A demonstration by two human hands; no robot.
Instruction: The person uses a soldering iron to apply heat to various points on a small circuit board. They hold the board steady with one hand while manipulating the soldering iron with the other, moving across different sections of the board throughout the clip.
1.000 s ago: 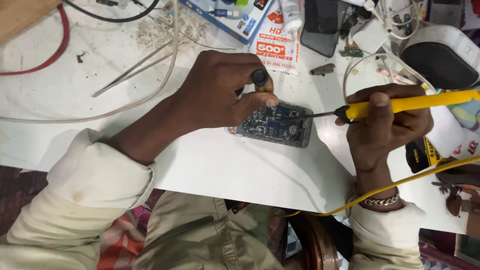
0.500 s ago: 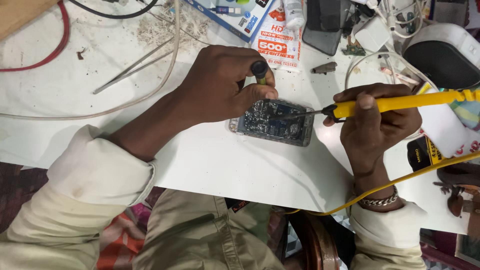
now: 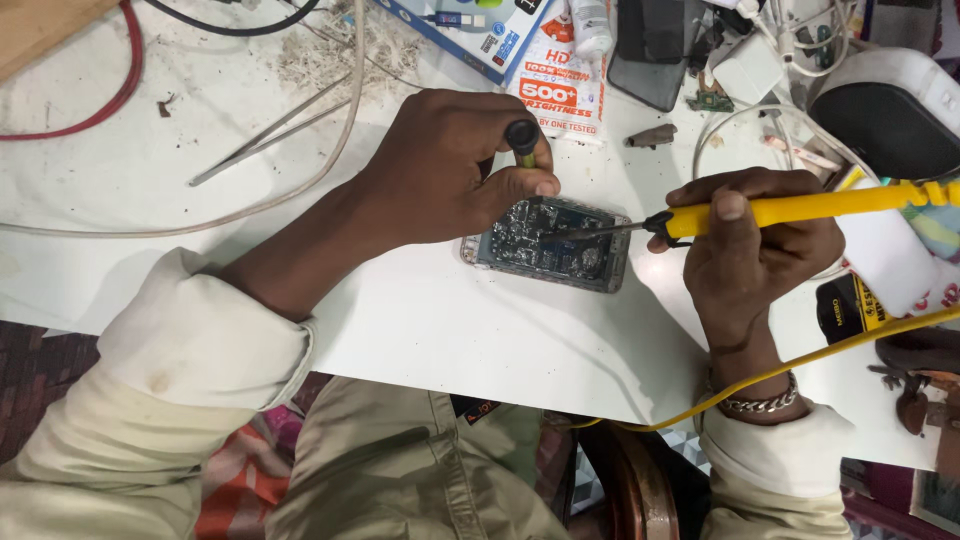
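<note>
An opened phone (image 3: pixel 548 243) w/ exposed circuit board is laid on the white table (image 3: pixel 430 330), approx. mid-edge nearest the person. It is steadied from its left by the left hand (image 3: pixel 450 175) — fingers clenched around a small black-capped tool (image 3: pixel 521 138) just above the phone, thumb pressed on the phone's upper edge. A yellow-handled soldering iron (image 3: pixel 800 208) is gripped by the right hand (image 3: pixel 755 250), just right of the phone — tip touching the board; tweezers (image 3: pixel 270 130) lie well left of the phone.
</note>
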